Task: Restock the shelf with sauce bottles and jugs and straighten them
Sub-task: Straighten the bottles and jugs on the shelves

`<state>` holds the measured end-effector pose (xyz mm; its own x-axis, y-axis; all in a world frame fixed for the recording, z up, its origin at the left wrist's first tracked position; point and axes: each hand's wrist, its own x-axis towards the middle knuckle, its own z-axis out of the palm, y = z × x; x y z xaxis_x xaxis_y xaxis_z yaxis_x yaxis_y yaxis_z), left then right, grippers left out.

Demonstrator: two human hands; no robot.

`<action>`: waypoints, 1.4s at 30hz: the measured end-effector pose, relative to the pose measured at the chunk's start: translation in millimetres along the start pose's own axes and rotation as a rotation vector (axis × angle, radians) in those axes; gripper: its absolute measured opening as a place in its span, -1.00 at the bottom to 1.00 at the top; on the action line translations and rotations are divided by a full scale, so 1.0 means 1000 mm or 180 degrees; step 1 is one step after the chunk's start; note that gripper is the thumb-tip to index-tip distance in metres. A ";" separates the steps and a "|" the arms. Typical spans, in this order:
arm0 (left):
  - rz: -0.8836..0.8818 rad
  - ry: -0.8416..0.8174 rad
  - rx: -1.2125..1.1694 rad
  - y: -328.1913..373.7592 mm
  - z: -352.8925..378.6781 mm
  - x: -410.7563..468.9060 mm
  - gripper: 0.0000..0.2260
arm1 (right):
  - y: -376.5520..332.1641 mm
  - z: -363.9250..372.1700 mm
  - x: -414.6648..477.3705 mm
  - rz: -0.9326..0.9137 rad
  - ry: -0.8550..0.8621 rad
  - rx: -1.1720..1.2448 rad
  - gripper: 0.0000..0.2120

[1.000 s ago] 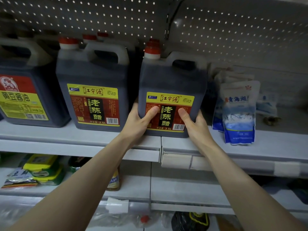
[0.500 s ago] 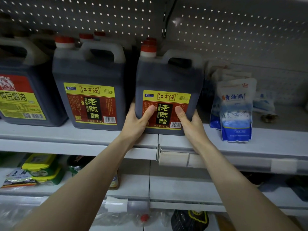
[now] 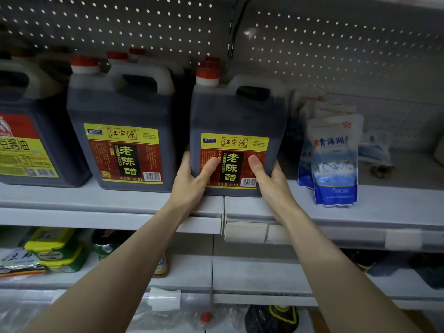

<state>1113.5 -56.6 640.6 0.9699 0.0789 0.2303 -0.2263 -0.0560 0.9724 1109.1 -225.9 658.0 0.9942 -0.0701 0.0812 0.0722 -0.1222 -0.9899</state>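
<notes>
Head view: vinegar jug [image 3: 237, 116], dark with a red cap and a yellow-red label, stands upright on the upper shelf [image 3: 96, 200]. Its base is at the front edge, over the seam between two shelf sections. Left hand [image 3: 192, 181] grips the jug's lower left corner, thumb on the label front, fingers wrapped round the side. Right hand [image 3: 271, 179] does the same on the lower right corner, thumb on the label near the barcode. Both grips are wide, clamping the jug between them.

A second vinegar jug [image 3: 122, 111] with the same label is just beside it to the left, upright, with a narrow gap between. More red caps show behind both. Soy sauce jug [image 3: 28, 121] is further left, cut by the frame edge. Salt bags [image 3: 335, 159], blue-white, stand to the right of the held jug, near it but apart. Pegboard [image 3: 336, 56] backs the shelf.

On the lower shelf [image 3: 252, 272], green-yellow tubs [image 3: 55, 251] are stacked at the left end, with a dark jar beside them half hidden by the left forearm.
</notes>
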 end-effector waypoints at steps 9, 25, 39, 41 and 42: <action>-0.0037 -0.0110 -0.0024 0.002 0.002 0.003 -0.50 | 0.002 -0.003 0.000 -0.0053 0.0123 -0.0115 -0.30; 0.0032 -0.0050 0.0102 0.000 0.002 -0.001 -0.42 | 0.004 -0.004 -0.003 -0.0070 0.0132 -0.0137 -0.44; -0.0004 0.0052 0.0185 0.000 0.002 0.001 -0.50 | 0.005 -0.003 0.000 -0.0095 0.0123 -0.0156 -0.30; -0.0022 0.0047 0.0158 0.000 0.002 0.002 -0.50 | 0.005 -0.002 0.000 -0.0098 0.0118 -0.0151 -0.29; -0.0019 0.0039 0.0135 0.001 0.003 0.002 -0.50 | 0.006 -0.003 0.001 -0.0098 0.0127 -0.0150 -0.29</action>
<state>1115.0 -59.1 641.6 0.9701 0.0914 0.2250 -0.2162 -0.0976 0.9715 1109.9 -229.1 652.9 0.9876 -0.1048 0.1169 0.0978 -0.1713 -0.9803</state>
